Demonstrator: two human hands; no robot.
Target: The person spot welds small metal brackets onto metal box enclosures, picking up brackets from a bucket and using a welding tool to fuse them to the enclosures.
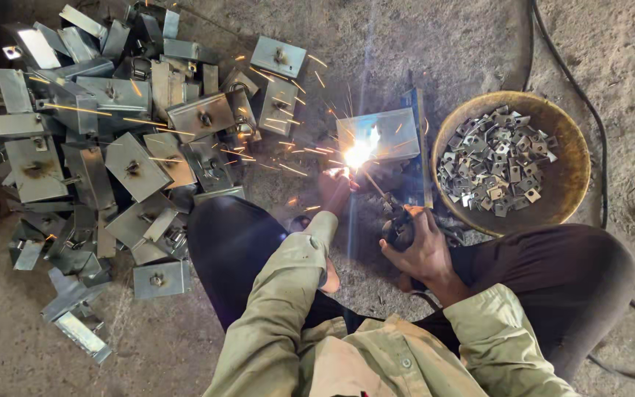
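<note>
My right hand (424, 246) grips a dark welding electrode holder (398, 229), whose thin rod (374, 185) runs up to a bright white arc (359, 153). The arc burns at the lower left edge of a grey metal plate (391, 132), and sparks fly off to the left. My left hand (336, 187) reaches forward from a khaki sleeve, right beside the arc at the plate's near edge; glare hides its fingers. I sit on the ground with both knees raised in dark trousers.
A big heap of grey sheet-metal plates (123, 140) with small welded fittings lies at the left. At the right, a round rusty pan (571, 184) holds several small metal brackets. A black cable (597, 125) curves along the dirt floor at the far right.
</note>
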